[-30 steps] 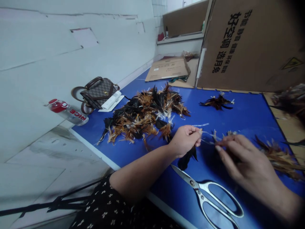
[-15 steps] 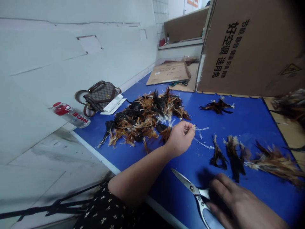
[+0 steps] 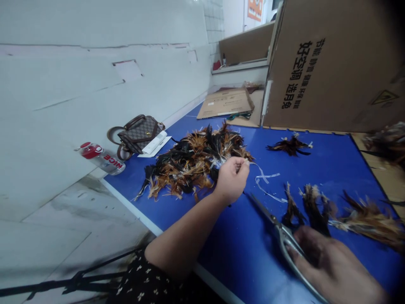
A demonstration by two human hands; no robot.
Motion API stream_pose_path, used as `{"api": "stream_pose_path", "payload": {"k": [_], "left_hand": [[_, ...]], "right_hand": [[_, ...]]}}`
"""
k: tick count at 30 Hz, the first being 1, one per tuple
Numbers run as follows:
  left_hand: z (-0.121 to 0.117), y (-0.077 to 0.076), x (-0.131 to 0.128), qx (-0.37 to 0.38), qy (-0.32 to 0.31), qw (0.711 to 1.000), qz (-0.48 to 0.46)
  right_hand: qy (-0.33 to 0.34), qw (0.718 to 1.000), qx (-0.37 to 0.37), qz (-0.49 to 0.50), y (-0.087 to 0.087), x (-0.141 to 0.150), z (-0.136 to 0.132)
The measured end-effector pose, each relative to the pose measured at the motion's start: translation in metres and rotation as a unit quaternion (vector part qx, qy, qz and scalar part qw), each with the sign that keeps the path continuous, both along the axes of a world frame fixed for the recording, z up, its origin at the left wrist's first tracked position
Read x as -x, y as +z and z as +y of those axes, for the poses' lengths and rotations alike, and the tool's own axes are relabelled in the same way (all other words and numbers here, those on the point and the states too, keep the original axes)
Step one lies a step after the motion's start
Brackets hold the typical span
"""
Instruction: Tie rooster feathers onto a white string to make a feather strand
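My left hand [image 3: 233,179] is closed in a pinch on the pale quill ends of a feather bundle [image 3: 247,162], most of it hidden behind the fingers. A thin clear plastic strip [image 3: 267,176] trails from that pinch to the right across the blue table. My right hand [image 3: 332,261] grips the handles of metal scissors [image 3: 278,226], slightly blurred, blades pointing toward the left hand. Beyond the left hand spreads a large pile of brown and black feather bundles [image 3: 186,164]. Small dark bundles [image 3: 313,207] and a brown feather bundle [image 3: 373,221] lie beyond the right hand.
A dark feather bundle [image 3: 291,145] lies toward the back of the blue table [image 3: 253,261]. A big cardboard box [image 3: 338,67] stands behind it. Flat cardboard [image 3: 226,102] with green-handled scissors [image 3: 239,115], a handbag [image 3: 139,133] and a bottle [image 3: 101,158] are farther off.
My right hand has taken the scissors by the handles and lifted them off the table. My left hand, still pinching the bundle, has shifted slightly left. The view has tilted a little.
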State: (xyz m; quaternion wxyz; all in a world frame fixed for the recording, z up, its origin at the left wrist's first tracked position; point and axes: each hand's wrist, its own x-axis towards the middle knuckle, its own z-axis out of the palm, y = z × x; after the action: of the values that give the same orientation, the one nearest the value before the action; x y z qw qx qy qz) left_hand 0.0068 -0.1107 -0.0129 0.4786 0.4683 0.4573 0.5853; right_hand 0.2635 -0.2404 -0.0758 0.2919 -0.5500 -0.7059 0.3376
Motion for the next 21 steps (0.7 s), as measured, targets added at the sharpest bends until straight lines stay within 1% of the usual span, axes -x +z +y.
{"api": "stream_pose_path", "payload": {"k": [1,2,3,4,5,7,11,13,18,21], "left_hand": [[0.000,0.002,0.000,0.013,-0.005,1.000,-0.022],[-0.001,0.004,0.000,0.025,-0.015,0.999,-0.045],[-0.002,0.004,-0.001,0.036,-0.028,0.997,-0.069],[-0.004,0.003,-0.003,0.044,-0.042,0.994,-0.092],[-0.007,0.003,-0.006,0.049,-0.054,0.991,-0.113],[-0.012,0.001,-0.012,0.058,-0.074,0.984,-0.148],[-0.023,0.001,-0.023,0.078,-0.095,0.975,-0.186],[-0.028,0.002,-0.026,0.086,-0.107,0.972,-0.193],[-0.040,-0.001,-0.037,0.105,-0.148,0.964,-0.193],[-0.046,-0.004,-0.044,0.111,-0.158,0.961,-0.197]], "right_hand": [[-0.011,0.997,0.060,0.039,0.000,0.002,0.002],[-0.023,0.988,0.126,0.086,0.000,0.006,0.003],[-0.039,0.972,0.185,0.136,0.001,0.011,0.003],[-0.059,0.955,0.226,0.183,0.002,0.016,0.001],[-0.074,0.940,0.248,0.221,0.003,0.021,-0.001],[-0.073,0.930,0.251,0.259,0.008,0.028,-0.005],[-0.014,0.934,0.242,0.264,0.014,0.031,-0.011],[-0.011,0.936,0.240,0.258,0.012,0.029,-0.011],[-0.001,0.935,0.233,0.267,-0.002,0.024,-0.008],[0.003,0.944,0.206,0.256,-0.005,0.025,-0.007]]}}
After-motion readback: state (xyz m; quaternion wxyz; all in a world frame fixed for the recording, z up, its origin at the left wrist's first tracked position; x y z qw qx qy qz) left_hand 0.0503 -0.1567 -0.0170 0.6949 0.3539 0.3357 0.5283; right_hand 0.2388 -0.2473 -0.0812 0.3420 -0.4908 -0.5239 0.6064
